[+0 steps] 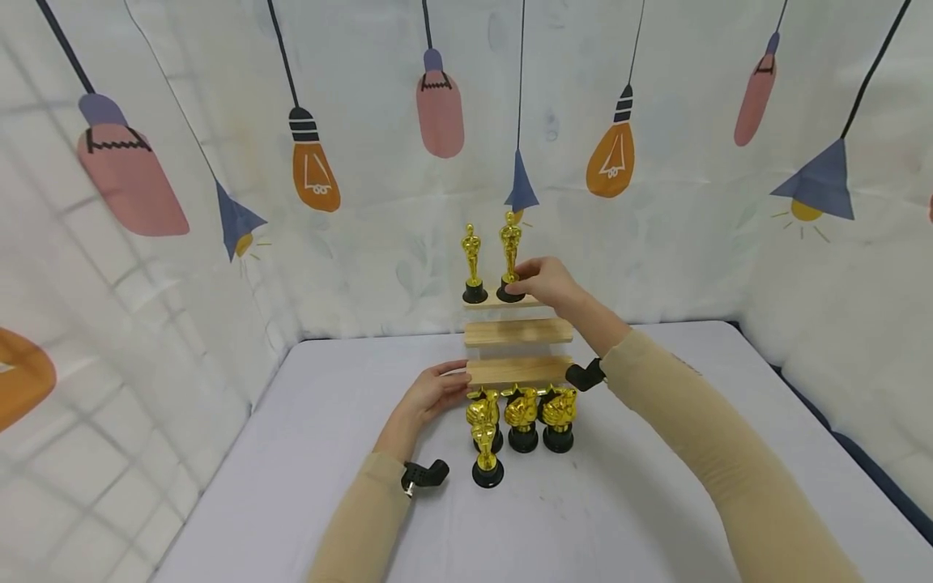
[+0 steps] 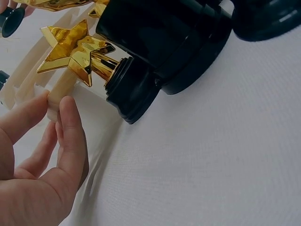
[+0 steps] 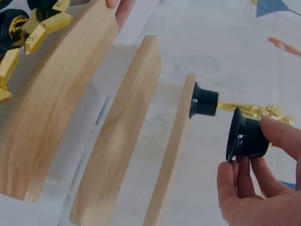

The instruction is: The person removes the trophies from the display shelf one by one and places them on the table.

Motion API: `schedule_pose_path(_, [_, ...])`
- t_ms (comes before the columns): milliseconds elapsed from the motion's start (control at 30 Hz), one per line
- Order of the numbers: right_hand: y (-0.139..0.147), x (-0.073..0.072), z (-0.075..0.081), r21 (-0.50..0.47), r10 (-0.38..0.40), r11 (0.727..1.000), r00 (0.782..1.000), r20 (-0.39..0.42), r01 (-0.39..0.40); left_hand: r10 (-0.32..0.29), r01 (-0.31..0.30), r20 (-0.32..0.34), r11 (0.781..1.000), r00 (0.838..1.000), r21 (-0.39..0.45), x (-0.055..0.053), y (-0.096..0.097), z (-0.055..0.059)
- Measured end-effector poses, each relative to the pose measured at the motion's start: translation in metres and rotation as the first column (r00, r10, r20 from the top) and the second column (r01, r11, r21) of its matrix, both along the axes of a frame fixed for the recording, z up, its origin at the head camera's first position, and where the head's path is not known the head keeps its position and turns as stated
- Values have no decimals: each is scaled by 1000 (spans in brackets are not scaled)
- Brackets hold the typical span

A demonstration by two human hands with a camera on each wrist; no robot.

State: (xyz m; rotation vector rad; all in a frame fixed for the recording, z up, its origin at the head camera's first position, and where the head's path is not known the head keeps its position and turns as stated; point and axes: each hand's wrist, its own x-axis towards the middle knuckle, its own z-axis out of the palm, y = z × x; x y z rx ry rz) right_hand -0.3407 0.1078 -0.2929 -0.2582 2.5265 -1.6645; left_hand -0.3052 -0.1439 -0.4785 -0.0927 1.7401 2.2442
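Observation:
My right hand (image 1: 548, 283) pinches the black base of a gold figure trophy (image 1: 510, 247) over the top board of a three-step wooden rack (image 1: 519, 330). In the right wrist view, that trophy's base (image 3: 248, 136) is apart from the top board (image 3: 171, 155). A second gold figure trophy (image 1: 472, 255) stands upright on the top board, to its left. My left hand (image 1: 432, 393) holds the left end of the lowest board (image 1: 519, 371) between thumb and fingers. Beside those fingers in the left wrist view is a gold star trophy (image 2: 70, 47) with a black base.
Several gold trophies with black bases stand on the white table (image 1: 350, 421) before the rack, among them a star-topped one (image 1: 521, 413) and a smaller one (image 1: 486, 457) in front. A white cloth backdrop (image 1: 379, 267) printed with lamps hangs behind the table.

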Motion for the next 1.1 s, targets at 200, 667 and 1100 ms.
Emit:
schedule_pose_path(200, [4, 13, 4, -12, 37, 999, 999, 4, -37, -2, 2, -1, 1000, 1000, 5, 0, -1, 0])
schedule_pose_path(667, [13, 33, -5, 6, 80, 997, 997, 20, -80, 11, -11, -7, 1000, 1000, -15, -1, 1, 2])
schedule_pose_path(1100, [14, 53, -19, 37, 115, 993, 993, 18, -115, 9, -10, -7, 1000, 1000, -7, 1, 2, 1])
